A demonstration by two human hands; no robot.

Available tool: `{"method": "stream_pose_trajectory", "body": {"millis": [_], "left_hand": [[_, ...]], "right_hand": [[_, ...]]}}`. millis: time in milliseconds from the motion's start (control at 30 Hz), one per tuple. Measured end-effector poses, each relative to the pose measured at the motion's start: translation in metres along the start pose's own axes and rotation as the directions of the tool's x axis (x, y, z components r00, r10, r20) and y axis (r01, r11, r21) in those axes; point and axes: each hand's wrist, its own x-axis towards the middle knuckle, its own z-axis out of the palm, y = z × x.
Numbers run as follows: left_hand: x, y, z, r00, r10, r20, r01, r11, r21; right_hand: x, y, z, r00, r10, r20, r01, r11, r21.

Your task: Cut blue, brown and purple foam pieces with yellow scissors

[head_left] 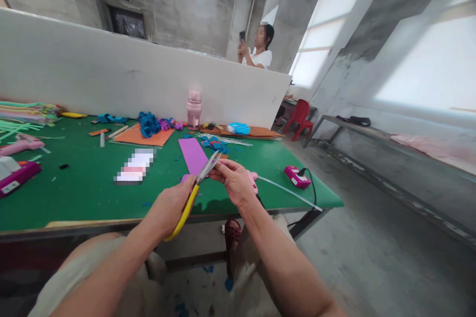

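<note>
My left hand [176,204] is closed round a pair of scissors [188,208] with yellow handles, their blades pointing up and to the right. At the blade tips, my right hand [233,178] pinches its thumb and fingers together; what lies between them is too small to make out. Behind the blades a purple sheet [192,154] lies on the green table [89,178]. Several blue cut scraps [217,145] are scattered just beyond my right fingers. A pink glue gun [253,181], partly hidden by my right hand, has a clear glue stick [290,192] reaching out to the right.
A white partition [148,74] runs behind the table, with a pink bottle [194,111] before it. Blue curled pieces [148,125] rest on an orange sheet [137,136]. A magenta power socket [297,177] sits at right. Beyond the partition a person [262,49] holds a phone.
</note>
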Motion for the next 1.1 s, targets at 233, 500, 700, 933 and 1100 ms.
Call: {"method": "stream_pose_trajectory", "body": {"millis": [233, 500, 700, 933, 1100], "left_hand": [[0.000, -0.001, 0.001, 1.000, 0.003, -0.010, -0.002, 1.000, 0.008], [0.001, 0.000, 0.001, 0.999, 0.031, -0.035, -0.032, 0.999, -0.022], [0.002, -0.004, 0.007, 0.997, 0.046, -0.065, -0.050, 0.997, -0.066], [0.003, -0.002, 0.010, 0.994, 0.051, -0.099, -0.071, 0.975, -0.210], [0.003, -0.005, 0.008, 0.979, -0.045, -0.199, -0.041, 0.913, -0.407]], "right_hand": [[0.000, 0.000, 0.000, 1.000, 0.001, 0.018, -0.001, 1.000, 0.015], [-0.001, -0.001, 0.000, 1.000, -0.002, 0.019, 0.001, 1.000, 0.012], [0.000, -0.001, 0.000, 1.000, 0.000, 0.018, 0.000, 1.000, 0.009], [0.000, -0.003, 0.001, 1.000, 0.028, -0.005, -0.027, 0.999, 0.043], [-0.002, -0.004, 0.001, 0.997, 0.067, -0.022, -0.068, 0.998, -0.017]]}}
